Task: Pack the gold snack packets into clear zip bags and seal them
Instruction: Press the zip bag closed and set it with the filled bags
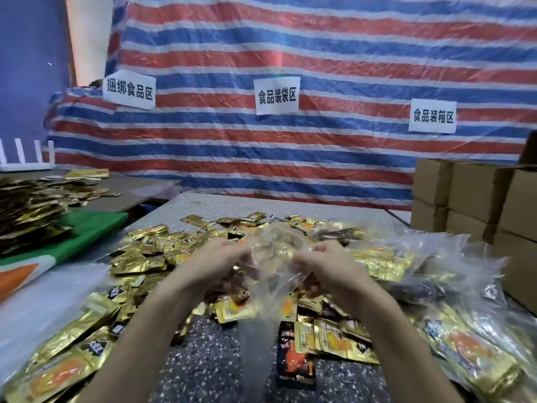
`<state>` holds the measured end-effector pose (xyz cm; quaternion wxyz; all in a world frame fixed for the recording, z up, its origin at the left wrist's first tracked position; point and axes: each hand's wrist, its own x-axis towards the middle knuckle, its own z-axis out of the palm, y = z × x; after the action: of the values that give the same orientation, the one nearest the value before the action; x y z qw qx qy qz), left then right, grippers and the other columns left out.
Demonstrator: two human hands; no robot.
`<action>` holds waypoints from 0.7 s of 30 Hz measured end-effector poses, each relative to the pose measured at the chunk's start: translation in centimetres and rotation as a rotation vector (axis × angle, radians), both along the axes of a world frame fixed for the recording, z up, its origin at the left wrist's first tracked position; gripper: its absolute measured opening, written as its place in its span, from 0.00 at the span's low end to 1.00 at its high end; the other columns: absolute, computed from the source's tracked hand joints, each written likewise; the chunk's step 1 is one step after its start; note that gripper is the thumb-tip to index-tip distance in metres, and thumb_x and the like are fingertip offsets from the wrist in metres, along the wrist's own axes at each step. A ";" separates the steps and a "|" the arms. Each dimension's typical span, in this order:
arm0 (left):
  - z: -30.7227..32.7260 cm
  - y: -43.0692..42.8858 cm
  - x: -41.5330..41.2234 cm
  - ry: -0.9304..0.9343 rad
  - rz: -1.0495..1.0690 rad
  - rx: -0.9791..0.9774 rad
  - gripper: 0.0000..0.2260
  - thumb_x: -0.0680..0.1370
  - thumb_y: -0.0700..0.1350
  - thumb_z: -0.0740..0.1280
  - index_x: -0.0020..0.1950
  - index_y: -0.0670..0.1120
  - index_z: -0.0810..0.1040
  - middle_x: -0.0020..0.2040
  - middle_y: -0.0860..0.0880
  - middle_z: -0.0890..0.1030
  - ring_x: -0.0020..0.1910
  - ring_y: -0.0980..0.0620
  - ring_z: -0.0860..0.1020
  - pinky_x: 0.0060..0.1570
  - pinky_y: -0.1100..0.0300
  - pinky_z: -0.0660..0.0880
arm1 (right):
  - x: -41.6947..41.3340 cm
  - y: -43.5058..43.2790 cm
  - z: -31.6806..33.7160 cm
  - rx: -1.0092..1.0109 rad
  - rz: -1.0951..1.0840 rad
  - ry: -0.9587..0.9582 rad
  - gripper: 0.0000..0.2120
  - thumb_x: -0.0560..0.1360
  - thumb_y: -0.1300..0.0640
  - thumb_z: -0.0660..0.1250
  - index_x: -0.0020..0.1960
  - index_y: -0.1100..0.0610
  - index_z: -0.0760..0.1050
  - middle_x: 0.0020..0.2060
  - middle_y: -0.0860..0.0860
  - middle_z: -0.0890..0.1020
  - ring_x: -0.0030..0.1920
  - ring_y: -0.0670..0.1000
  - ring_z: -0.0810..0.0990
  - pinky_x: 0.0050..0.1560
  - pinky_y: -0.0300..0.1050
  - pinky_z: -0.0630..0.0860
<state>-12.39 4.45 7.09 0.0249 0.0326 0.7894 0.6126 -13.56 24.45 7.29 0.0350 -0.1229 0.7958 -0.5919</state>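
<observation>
Table (209, 359) carries a wide heap of gold snack packets (139, 257), spread from nine o'clock round to three o'clock of the hands. The clear zip bag (273, 257) is stretched nine-to-three just above the heap. The left hand (220, 263) and the right hand (328, 267) each grip one side with curled fingers, equally near, and loose packets lie closest at six o'clock, under the bag.

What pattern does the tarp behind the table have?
The tarp has red, blue and white stripes; the head view shows it.
</observation>
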 end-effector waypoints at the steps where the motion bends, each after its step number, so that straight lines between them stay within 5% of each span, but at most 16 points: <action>1: 0.8 -0.2 -0.5 0.016 0.035 -0.089 0.07 0.78 0.37 0.65 0.41 0.38 0.80 0.37 0.44 0.84 0.28 0.54 0.76 0.24 0.65 0.70 | -0.7 0.2 0.7 0.100 -0.065 0.039 0.12 0.75 0.64 0.67 0.33 0.61 0.76 0.29 0.55 0.75 0.25 0.49 0.72 0.27 0.40 0.69; 5: 2.5 -0.3 -1.9 0.144 0.185 -0.390 0.05 0.76 0.34 0.65 0.48 0.42 0.78 0.44 0.44 0.80 0.36 0.52 0.78 0.25 0.66 0.70 | -2.3 0.1 1.2 0.435 -0.068 0.118 0.10 0.73 0.59 0.69 0.34 0.59 0.75 0.31 0.55 0.71 0.32 0.53 0.69 0.31 0.44 0.65; 7: 2.6 0.1 -2.1 0.129 0.112 -0.419 0.04 0.76 0.36 0.68 0.48 0.43 0.79 0.44 0.46 0.81 0.35 0.54 0.80 0.26 0.66 0.72 | -2.3 0.0 0.9 0.403 0.149 0.045 0.16 0.73 0.47 0.74 0.36 0.59 0.80 0.32 0.52 0.78 0.30 0.49 0.73 0.27 0.39 0.69; 10: 2.1 0.2 -2.3 0.083 0.086 -0.537 0.02 0.76 0.38 0.69 0.46 0.43 0.81 0.43 0.46 0.84 0.38 0.53 0.83 0.30 0.60 0.77 | -3.0 0.2 -0.3 0.266 0.406 -0.047 0.30 0.73 0.27 0.61 0.40 0.53 0.84 0.40 0.50 0.84 0.35 0.47 0.79 0.32 0.37 0.76; 13: 1.4 -0.1 -2.9 0.081 0.169 -0.630 0.06 0.77 0.38 0.65 0.50 0.39 0.81 0.48 0.40 0.84 0.48 0.45 0.83 0.43 0.50 0.79 | -5.6 -0.1 -3.4 0.091 0.261 -0.029 0.27 0.82 0.40 0.56 0.47 0.61 0.83 0.40 0.53 0.85 0.40 0.50 0.82 0.38 0.41 0.78; 16: 1.3 -0.1 -3.5 0.101 0.206 -0.636 0.06 0.77 0.38 0.65 0.49 0.40 0.81 0.48 0.40 0.84 0.45 0.44 0.82 0.41 0.52 0.78 | -7.5 -1.4 -6.9 0.358 0.265 0.197 0.08 0.80 0.56 0.67 0.57 0.58 0.81 0.50 0.48 0.84 0.49 0.46 0.82 0.53 0.45 0.80; 18: 1.4 -0.1 -3.8 0.129 0.204 -0.606 0.04 0.75 0.36 0.66 0.46 0.39 0.81 0.45 0.40 0.84 0.43 0.44 0.82 0.40 0.52 0.79 | -7.9 -3.1 -9.2 0.549 0.375 0.236 0.11 0.75 0.53 0.73 0.57 0.50 0.79 0.54 0.43 0.82 0.53 0.42 0.79 0.59 0.47 0.78; 21: 1.6 -0.2 -4.1 0.144 0.164 -0.615 0.05 0.74 0.35 0.67 0.42 0.42 0.81 0.43 0.44 0.83 0.41 0.47 0.81 0.39 0.54 0.79 | -8.1 -5.9 -12.0 0.840 0.295 0.337 0.20 0.74 0.45 0.70 0.63 0.49 0.74 0.60 0.50 0.76 0.61 0.53 0.72 0.63 0.55 0.73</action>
<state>-16.54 4.27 8.69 -0.0718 0.0029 0.9372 0.3414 -21.70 18.51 -4.70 0.0357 -0.3043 0.9349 -0.1793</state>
